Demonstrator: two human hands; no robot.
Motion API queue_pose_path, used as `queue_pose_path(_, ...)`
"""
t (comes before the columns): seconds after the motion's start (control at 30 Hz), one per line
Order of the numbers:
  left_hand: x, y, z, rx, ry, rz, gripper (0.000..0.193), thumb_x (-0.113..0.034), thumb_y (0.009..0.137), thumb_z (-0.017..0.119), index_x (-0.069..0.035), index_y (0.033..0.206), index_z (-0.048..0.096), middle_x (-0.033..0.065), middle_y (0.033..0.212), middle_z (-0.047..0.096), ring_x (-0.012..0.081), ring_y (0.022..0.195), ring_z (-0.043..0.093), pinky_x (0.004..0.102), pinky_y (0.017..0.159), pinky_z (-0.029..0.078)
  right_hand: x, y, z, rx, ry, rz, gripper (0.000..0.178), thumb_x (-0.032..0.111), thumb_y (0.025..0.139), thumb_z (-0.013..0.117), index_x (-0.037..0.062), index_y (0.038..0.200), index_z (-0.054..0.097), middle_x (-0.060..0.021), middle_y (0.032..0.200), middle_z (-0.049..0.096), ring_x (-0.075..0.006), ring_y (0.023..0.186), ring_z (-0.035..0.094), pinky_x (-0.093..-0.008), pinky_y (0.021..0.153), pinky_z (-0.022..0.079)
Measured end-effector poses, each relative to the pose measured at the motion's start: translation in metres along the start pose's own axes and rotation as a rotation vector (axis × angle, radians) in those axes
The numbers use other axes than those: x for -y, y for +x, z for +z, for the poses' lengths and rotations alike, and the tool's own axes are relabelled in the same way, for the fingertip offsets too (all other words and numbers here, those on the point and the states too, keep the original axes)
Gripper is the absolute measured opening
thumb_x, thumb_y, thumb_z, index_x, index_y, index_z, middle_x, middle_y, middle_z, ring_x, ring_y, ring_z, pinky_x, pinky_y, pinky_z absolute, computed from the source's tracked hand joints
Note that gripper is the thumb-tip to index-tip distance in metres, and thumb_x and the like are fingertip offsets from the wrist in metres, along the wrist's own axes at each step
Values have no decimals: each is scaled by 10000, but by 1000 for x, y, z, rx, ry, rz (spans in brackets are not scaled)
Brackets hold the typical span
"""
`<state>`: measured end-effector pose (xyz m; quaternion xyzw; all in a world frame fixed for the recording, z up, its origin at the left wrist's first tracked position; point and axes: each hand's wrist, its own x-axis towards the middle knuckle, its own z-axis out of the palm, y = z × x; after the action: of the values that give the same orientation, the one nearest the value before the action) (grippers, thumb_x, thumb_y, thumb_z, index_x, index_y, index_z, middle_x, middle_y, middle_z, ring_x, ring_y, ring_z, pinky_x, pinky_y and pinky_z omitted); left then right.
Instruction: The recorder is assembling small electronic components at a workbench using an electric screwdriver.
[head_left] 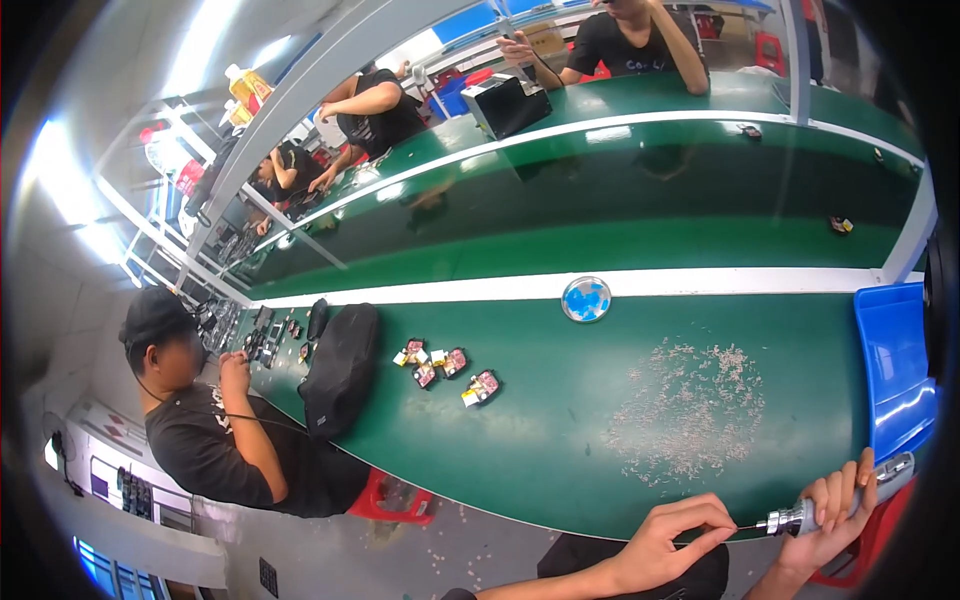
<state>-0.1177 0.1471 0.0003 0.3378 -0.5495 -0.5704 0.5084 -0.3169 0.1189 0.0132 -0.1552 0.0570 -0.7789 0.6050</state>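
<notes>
My right hand [835, 515] is wrapped round a grey and silver electric screwdriver [795, 519], held level at the bench's near edge with its thin bit pointing left. At the bit's tip, the thumb and fingers of my left hand [675, 545] are pinched together. Whatever sits between those fingertips is too small to make out. Just beyond my hands, a loose spread of tiny pale screw-like pieces [690, 410] lies on the green bench top [540, 440]. Farther left are several small black assemblies [481, 388] with yellow and white parts.
A round clear dish [586, 299] with blue contents stands by the white rail [700, 282]. To the right is a blue bin [895, 370]. A black bag [342, 370] lies at left, near a seated co-worker [215, 420]. Other people sit across the far conveyor belt [600, 170].
</notes>
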Motion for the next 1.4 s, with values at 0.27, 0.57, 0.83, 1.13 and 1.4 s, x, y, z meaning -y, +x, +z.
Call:
queue_pose_path(0.27,-5,-3,0,1,43,5,45,0,879,576,41,891,592,89,829,578,184,739,554,281,681,439,-8,-5,14,-72,-4,0,137,148,983,385,69,875,355,-4,524,309,-82,394,305,-247,435,329)
queue_pose_path(0.57,-17,1,4,-102,264,-97,22,77,801,604,59,789,606,95,735,595,138,625,548,242,580,434,-14,-4,21,-98,-16,92,140,203,921,436,78,858,436,17,500,324,-78,406,307,-268,474,342)
queue_pose_path(0.83,-28,5,22,-79,503,184,64,99,770,616,35,770,606,119,684,605,187,586,577,263,544,447,-1,-14,14,-53,-129,42,158,207,922,414,85,842,474,17,505,365,-90,400,336,-274,473,350)
queue_pose_path(1.13,5,11,18,8,453,218,114,118,697,634,35,767,596,126,683,601,260,576,588,307,515,454,5,-5,7,-17,-123,29,166,207,947,426,76,845,424,30,525,355,-69,401,352,-259,468,370)
queue_pose_path(1.4,17,17,16,-8,538,272,191,109,674,690,18,820,606,113,684,586,230,577,577,298,508,443,1,5,-4,-55,-98,43,203,219,946,397,77,862,515,26,511,385,-88,410,362,-260,468,362)
